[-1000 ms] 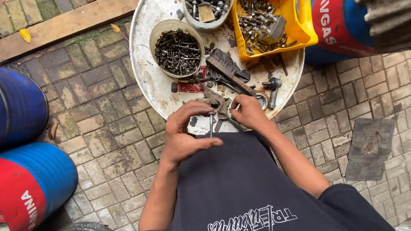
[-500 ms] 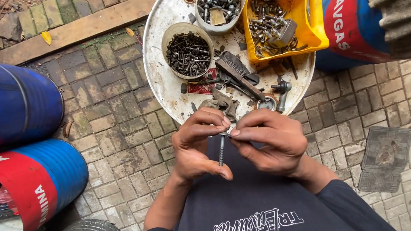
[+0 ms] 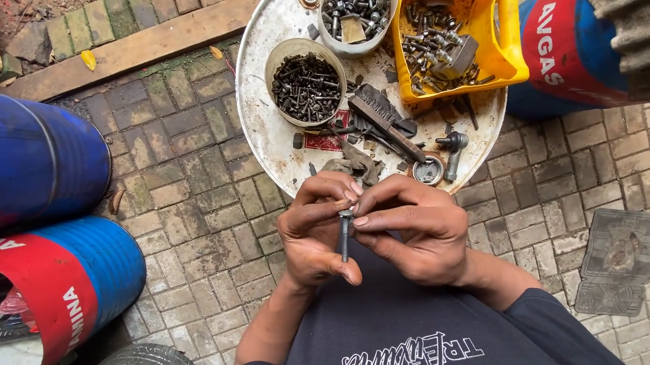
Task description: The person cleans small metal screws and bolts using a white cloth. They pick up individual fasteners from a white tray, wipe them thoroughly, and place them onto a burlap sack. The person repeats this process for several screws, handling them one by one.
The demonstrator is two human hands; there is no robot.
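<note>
While both hands met over the lap, they pinched one bolt (image 3: 343, 235).
Left hand (image 3: 315, 233) gripped its shank; right hand (image 3: 414, 229) pinched its head, near the round tray (image 3: 266, 125).

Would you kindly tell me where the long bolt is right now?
In the head view the long bolt stands upright at centre, pinched between the left hand and right hand, just below the near edge of the round metal tray.

Outdoor repair yard: oil drums (image 3: 22, 160), brick paving (image 3: 196, 208), bolt tubs (image 3: 306, 83).
</note>
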